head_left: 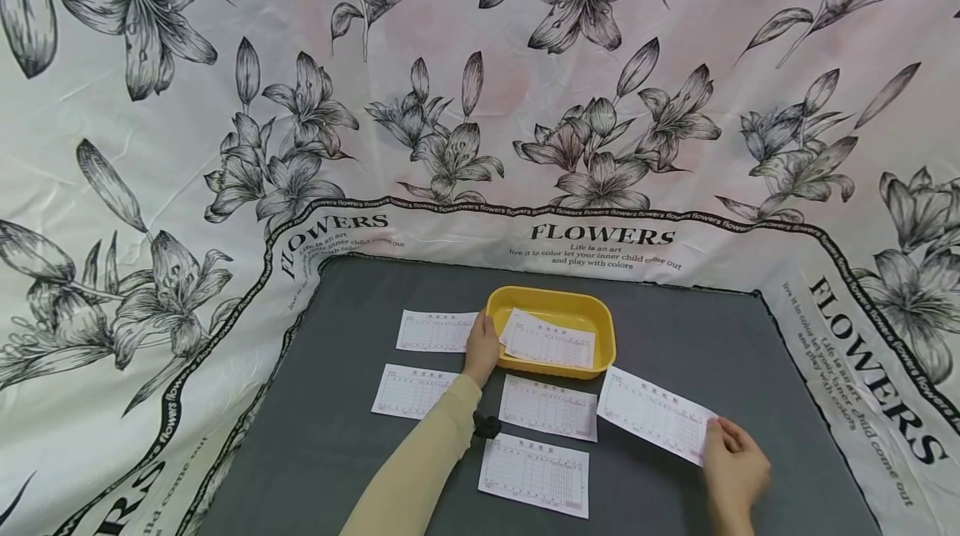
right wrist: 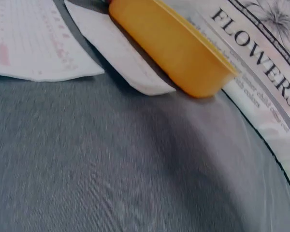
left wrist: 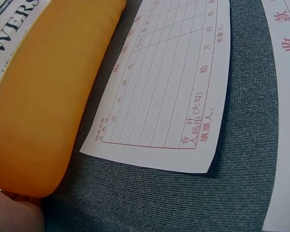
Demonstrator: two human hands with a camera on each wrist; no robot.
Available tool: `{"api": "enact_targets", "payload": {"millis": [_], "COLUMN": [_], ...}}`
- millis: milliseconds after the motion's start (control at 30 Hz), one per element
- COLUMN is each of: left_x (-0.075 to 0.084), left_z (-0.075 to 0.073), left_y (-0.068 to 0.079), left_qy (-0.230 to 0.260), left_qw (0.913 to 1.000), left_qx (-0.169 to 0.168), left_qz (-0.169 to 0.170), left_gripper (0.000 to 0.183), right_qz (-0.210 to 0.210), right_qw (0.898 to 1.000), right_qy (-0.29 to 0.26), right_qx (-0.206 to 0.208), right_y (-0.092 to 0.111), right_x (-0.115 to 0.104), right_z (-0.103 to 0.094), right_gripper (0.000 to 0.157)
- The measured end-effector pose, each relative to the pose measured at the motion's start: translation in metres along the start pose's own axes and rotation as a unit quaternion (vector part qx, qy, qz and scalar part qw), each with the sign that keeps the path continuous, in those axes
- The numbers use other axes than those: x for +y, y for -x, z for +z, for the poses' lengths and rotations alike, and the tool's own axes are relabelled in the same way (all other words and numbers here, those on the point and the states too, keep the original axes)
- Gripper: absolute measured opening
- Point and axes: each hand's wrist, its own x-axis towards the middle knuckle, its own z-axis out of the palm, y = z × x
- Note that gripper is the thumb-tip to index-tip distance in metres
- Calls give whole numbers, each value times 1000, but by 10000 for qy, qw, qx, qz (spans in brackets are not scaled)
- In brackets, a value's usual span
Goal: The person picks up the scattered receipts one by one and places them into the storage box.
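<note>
My left hand (head_left: 482,350) holds the left rim of a yellow plastic tray (head_left: 609,336). In the left wrist view, part of that hand (left wrist: 14,212) touches the tray's side (left wrist: 48,106). A printed receipt slip (head_left: 551,343) lies inside the tray, with a corner of another paper showing beneath it. Off to the right, my right hand (head_left: 737,469) pinches one end of a receipt slip (head_left: 652,413), which slants up toward the tray's near right corner. The right wrist view does not show the right hand.
Below the tray lie two slips, a nearer one (head_left: 534,473) and a farther one (head_left: 549,408). To the left are an upper slip (head_left: 431,331) and a lower slip (head_left: 408,390), partly behind the left arm. A flower-printed cloth (head_left: 600,244) borders the grey surface (head_left: 315,453).
</note>
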Motion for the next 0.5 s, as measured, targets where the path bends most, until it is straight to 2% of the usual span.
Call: {"api": "enact_targets", "payload": {"millis": [500], "left_x": [1], "left_z": [-4], "left_y": [2], "left_qy": [50], "left_qw": [9999], "left_qx": [-65], "left_qz": [77], "left_gripper": [52], "right_qz": [-377], "right_qw": [9992], "right_qy": [-56], "right_qx": [-81], "right_y": [8], "right_x": [-39], "right_z": [44], "right_gripper": [34]}}
